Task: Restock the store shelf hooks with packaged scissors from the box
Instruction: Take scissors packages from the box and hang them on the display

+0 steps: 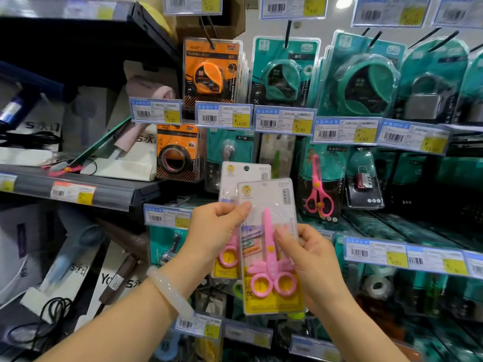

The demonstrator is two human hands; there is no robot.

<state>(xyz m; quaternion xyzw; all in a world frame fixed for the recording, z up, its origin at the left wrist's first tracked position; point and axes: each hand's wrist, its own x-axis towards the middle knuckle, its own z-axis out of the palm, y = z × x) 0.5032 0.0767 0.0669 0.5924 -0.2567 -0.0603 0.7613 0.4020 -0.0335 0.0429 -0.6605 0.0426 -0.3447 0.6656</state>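
My left hand (217, 228) pinches the rear scissors pack (244, 178); my right hand (311, 259) grips the front scissors pack (271, 246). Overlapped, either could slip or miss its hook.

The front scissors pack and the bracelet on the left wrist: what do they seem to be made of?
Front scissors pack: apparently a clear glossy plastic blister over printed card, judging by the glare; the pink handles look like plastic. Bracelet: pale, translucent, smooth; possibly jade or glass.

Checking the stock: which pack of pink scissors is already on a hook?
The teal-backed pack hanging right of the hands. The two white packs, front and rear, are hand-held.
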